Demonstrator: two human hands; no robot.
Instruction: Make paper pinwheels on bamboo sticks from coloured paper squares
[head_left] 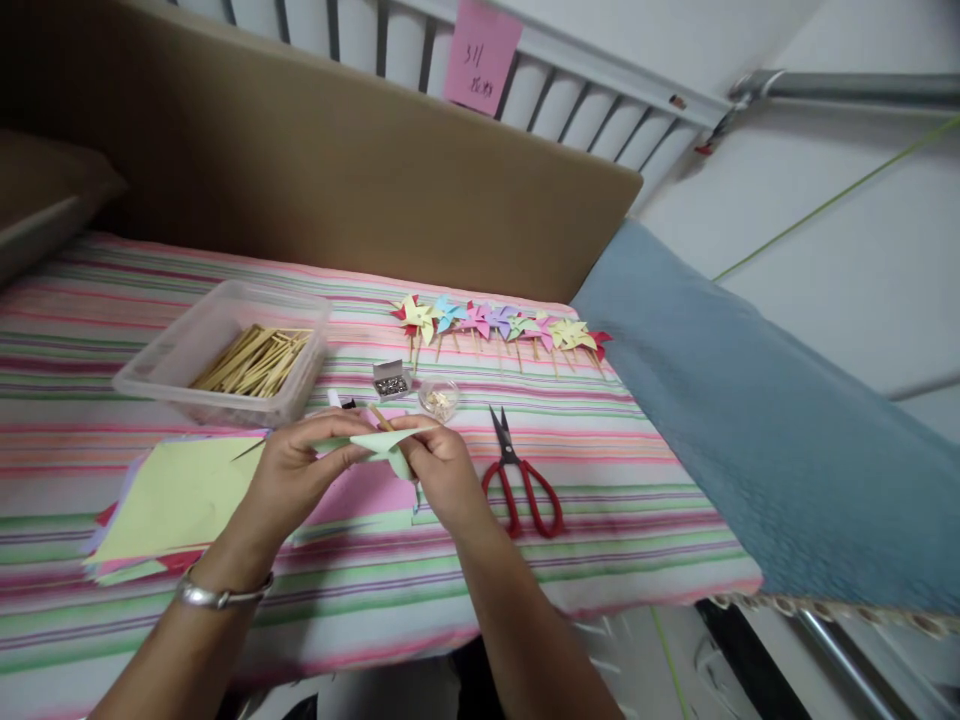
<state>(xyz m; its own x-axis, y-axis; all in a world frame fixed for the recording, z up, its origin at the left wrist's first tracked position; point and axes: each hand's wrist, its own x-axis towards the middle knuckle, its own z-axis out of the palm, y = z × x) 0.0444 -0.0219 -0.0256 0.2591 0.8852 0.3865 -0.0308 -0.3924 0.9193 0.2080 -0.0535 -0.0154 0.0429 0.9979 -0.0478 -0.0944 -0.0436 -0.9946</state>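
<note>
Between my two hands is a light green paper pinwheel point(384, 440), its folded blades seen nearly edge-on. My left hand point(300, 460) pinches it from the left, fingers closed. From the other side, my right hand point(439, 465) grips it, also closed. A short wooden stick point(381, 418) pokes out behind the paper near the right fingers; how it joins the paper is hidden. Below the hands lies pink paper point(367, 495). Close to my right hand rest scissors point(529, 490) with red handles, blades slightly apart. Left of my left hand is a stack of coloured paper squares point(176, 495), yellow on top.
A clear plastic box point(154, 370) holds many wooden sticks point(255, 362). A small open box of metal pins point(391, 382) stands beside a round clear dish point(439, 400) of tiny pieces. Finished pinwheels point(499, 322) line the back, before a cardboard panel point(360, 190).
</note>
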